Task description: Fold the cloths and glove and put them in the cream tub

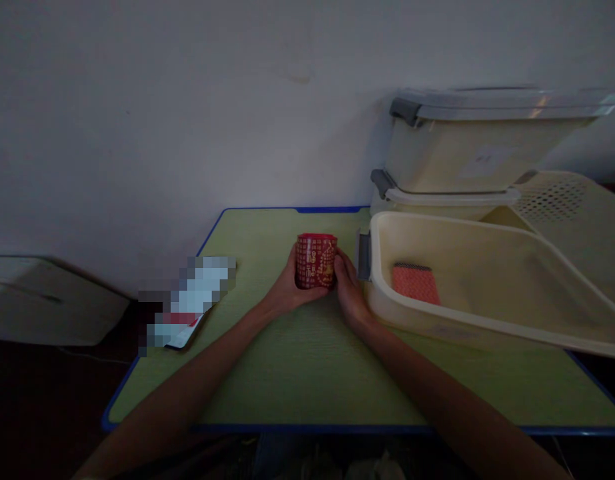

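A red cylindrical container with gold Chinese characters and a bright red top is upright over the middle of the table. My left hand wraps around its left and lower front, the thumb across the base. From the right side my right hand presses against it, fingers partly hidden behind. Whether its bottom touches the table cannot be made out. Just right of my right hand stands a cream plastic bin, open at the top, with a red patterned item with a dark edge inside.
The green table has a blue rim. At its left lies a phone-like flat thing, partly pixelated. Behind the bin are stacked lidded storage boxes with grey latches. A pale wall rises behind, and a white box-like piece stands far left.
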Tool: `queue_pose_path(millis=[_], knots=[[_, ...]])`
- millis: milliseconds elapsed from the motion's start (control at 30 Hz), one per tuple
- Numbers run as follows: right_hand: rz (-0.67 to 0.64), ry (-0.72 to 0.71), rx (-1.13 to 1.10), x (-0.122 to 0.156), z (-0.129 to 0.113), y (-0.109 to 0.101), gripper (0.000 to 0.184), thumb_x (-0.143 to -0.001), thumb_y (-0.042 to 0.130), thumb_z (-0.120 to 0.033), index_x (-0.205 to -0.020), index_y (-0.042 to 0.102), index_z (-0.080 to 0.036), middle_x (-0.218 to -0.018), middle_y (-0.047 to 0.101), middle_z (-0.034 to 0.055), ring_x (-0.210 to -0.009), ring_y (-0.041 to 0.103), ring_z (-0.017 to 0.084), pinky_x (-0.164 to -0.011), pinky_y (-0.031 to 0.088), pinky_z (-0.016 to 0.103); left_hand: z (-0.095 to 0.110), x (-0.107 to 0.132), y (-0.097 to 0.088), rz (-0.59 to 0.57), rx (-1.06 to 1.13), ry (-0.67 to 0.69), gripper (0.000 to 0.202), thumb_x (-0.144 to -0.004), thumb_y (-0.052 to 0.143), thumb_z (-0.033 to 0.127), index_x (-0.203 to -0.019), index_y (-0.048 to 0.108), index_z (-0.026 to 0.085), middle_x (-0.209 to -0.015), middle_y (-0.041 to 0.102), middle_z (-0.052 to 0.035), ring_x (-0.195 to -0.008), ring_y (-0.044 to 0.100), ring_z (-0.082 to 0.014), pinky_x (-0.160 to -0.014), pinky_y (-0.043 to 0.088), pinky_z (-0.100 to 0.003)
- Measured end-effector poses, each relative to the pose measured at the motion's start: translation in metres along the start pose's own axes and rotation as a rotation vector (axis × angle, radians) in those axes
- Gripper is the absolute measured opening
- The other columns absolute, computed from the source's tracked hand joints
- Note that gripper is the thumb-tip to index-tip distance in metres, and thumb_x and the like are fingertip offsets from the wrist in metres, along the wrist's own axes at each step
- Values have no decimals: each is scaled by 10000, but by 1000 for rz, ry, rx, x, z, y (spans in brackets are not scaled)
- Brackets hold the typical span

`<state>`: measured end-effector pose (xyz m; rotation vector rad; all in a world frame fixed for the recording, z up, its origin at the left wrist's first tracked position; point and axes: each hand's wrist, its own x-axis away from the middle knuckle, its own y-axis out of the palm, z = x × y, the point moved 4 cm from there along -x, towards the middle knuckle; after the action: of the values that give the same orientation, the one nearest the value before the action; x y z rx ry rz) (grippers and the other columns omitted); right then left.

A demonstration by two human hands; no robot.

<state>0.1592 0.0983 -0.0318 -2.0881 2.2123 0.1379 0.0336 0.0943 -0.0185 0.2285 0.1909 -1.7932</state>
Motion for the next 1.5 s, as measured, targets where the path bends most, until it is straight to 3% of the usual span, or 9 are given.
queue_pose_path(millis=[200, 400, 667, 867, 1133, 1300, 1500], knots=[[-29, 2, 47, -2, 2, 1, 629, -801, 312, -697, -1169, 561, -252, -1176, 602, 50, -1213, 452, 235, -1069, 289, 427, -2, 1, -1, 151, -120, 18, 1040, -460, 826, 314, -1309, 238, 191, -1282, 460, -156, -1170, 485, -290, -995, 373, -456], [-107, -1, 34, -1, -2, 2, 637, -794, 306, -712, -1154, 579, -263, -1069, 652, 42, -1130, 524, 233, -1051, 305, 437, -5, 3, -2, 170, -113, 76, 1148, -445, 835, 344, -1352, 151, 182, -1366, 346, -193, -1240, 412, -298, -1034, 327, -449], [-156, -10, 1, 2, -9, 5, 659, -780, 295, -731, -1164, 568, -270, -1128, 635, 36, -1184, 486, 234, -1041, 326, 451, 3, 3, -5, 150, -227, 176, 1194, -465, 836, 350, -1399, 103, 224, -1402, 316, -164, -1312, 314, -292, -1089, 229, -439], [-214, -99, -20, 9, -24, 11, 726, -787, 256, -736, -1264, 491, -242, -1339, 483, 39, -1298, 352, 209, -1101, 223, 428, 17, 3, -10, 162, -241, 316, 1190, -426, 824, 475, -1383, 166, 219, -1374, 347, -157, -1293, 329, -317, -1081, 247, -455], [-144, -232, -57, 41, -70, 16, 650, -847, 263, -654, -1340, 390, -251, -1424, 374, 11, -1339, 275, 188, -1127, 162, 393, 60, 13, -10, 162, -328, 605, 1134, -442, 748, 636, -1363, 205, 258, -1371, 338, -134, -1271, 351, -345, -1051, 299, -493], [-239, -353, -67, 63, -113, 23, 570, -900, 258, -555, -1367, 320, -236, -1420, 372, 15, -1340, 264, 162, -1125, 184, 351, 93, 29, -16, 188, -388, 702, 1161, -432, 729, 676, -1367, 188, 251, -1370, 335, -130, -1268, 355, -345, -1055, 296, -492], [-368, -398, -46, 55, -149, 11, 466, -911, 313, -475, -1319, 330, -250, -1387, 396, 25, -1299, 327, 175, -1098, 260, 389, 134, 22, -8, 133, -357, 793, 1041, -505, 743, 605, -1348, 198, 328, -1380, 320, -72, -1278, 348, -318, -1045, 333, -464]])
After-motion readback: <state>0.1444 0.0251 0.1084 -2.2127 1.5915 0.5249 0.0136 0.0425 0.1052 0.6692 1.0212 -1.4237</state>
